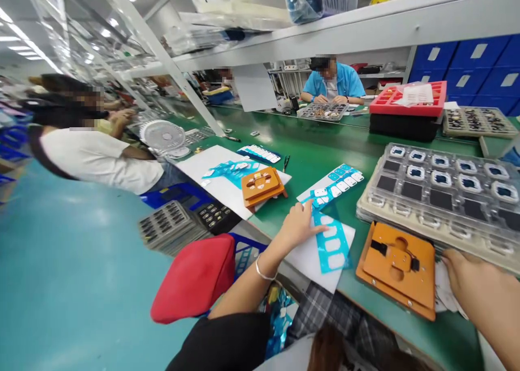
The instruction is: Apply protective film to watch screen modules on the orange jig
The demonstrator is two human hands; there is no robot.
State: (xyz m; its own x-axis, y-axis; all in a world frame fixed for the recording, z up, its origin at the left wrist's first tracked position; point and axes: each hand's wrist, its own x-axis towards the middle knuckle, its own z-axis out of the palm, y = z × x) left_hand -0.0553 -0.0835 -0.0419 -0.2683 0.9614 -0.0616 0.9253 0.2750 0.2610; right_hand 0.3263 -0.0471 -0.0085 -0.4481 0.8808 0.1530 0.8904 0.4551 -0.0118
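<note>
My left hand (pixel 298 226) rests on a blue film strip (pixel 333 245) with rounded white windows, thumb stretched out over it and fingers apart. That strip lies on a white foam sheet (pixel 345 234) at the bench edge. Just beyond the fingertips are more blue strips with white frame-shaped pieces (pixel 345 184). At the right edge my right hand (pixel 467 276) is beside an orange fixture block (pixel 397 262) with black clips. Its fingers curl down at some white flat pieces (pixel 444 291); they are partly hidden, so I cannot tell whether it grips one.
Clear plastic trays (pixel 441 200) of white-framed parts are stacked at right. A second orange fixture (pixel 263 186) sits on a white sheet (pixel 217 157). A red bin (pixel 410 97) and a shelf (pixel 365 27) stand behind. Co-workers sit across (pixel 335 84) and at left (pixel 101 154).
</note>
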